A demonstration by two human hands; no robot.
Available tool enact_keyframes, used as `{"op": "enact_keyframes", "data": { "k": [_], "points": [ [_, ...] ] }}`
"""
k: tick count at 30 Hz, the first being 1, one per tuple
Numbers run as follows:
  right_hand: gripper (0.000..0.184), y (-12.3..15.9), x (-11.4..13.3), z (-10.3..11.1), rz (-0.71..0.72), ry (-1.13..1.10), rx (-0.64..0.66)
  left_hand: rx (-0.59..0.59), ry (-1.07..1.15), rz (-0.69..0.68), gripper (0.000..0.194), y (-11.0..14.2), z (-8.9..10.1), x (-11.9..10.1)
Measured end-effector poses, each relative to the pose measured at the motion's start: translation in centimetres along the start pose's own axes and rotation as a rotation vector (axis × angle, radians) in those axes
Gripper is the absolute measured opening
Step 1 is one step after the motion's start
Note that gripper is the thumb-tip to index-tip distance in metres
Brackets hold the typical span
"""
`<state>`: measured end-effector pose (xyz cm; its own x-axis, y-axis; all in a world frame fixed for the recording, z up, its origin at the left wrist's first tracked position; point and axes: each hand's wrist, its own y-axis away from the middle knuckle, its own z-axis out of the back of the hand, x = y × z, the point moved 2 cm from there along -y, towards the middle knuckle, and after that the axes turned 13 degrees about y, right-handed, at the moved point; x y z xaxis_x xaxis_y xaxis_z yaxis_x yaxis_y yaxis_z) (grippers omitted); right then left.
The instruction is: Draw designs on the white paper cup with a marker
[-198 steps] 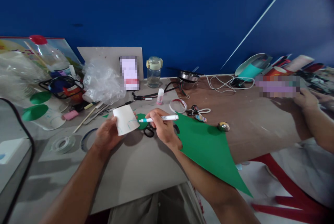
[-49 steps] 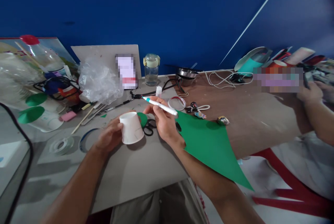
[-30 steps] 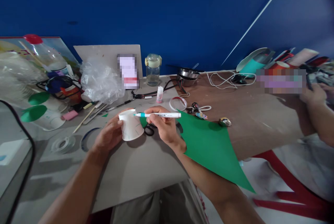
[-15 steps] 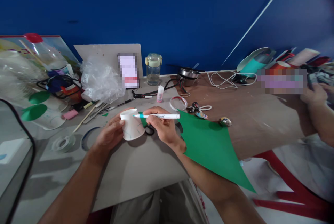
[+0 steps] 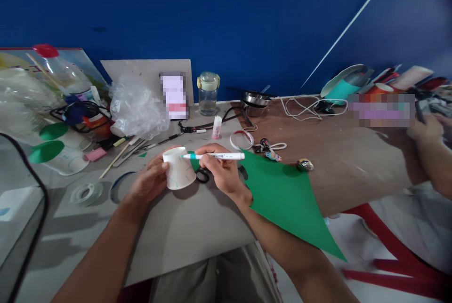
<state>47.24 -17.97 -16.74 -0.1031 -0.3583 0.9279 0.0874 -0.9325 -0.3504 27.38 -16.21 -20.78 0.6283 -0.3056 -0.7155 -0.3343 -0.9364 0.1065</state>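
Where the green sheet [image 5: 291,199] lies: at four o'clock from the paper cup [image 5: 180,173], likely off-centre to leave working room.
Left hand [image 5: 150,178]: at nine o'clock, half closed round the cup, thumb near and fingers curled behind, probably bracing it against pen pressure; forearm slants up from seven.
Right hand [image 5: 222,169]: at three o'clock, fingers pinched on the marker [image 5: 228,156]; forearm rises from five.
Paper cup: between the hands, narrow base up, tilted slightly, probably to present its wall; table contact cannot be told.
Marker: nearly level, teal tip against the upper wall.
Glue stick [image 5: 216,129]: upright, one o'clock.
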Motion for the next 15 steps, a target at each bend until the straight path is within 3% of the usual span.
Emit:
{"op": "enact_keyframes", "data": {
  "k": [4,10,15],
  "points": [
    [0.025,-0.15,0.1,0.02,0.03,-0.02,-0.022,-0.015,0.0,-0.001,0.063,0.06,0.08,-0.08],
    [0.03,-0.34,-0.45,0.02,-0.044,-0.008,-0.033,-0.053,0.018,-0.028,0.075,0.07,0.53,-0.15],
    [0.027,-0.43,-0.58,-0.09,-0.06,-0.032,-0.018,-0.037,0.047,-0.021,0.071,0.02,0.5,-0.22]
  ]
}}
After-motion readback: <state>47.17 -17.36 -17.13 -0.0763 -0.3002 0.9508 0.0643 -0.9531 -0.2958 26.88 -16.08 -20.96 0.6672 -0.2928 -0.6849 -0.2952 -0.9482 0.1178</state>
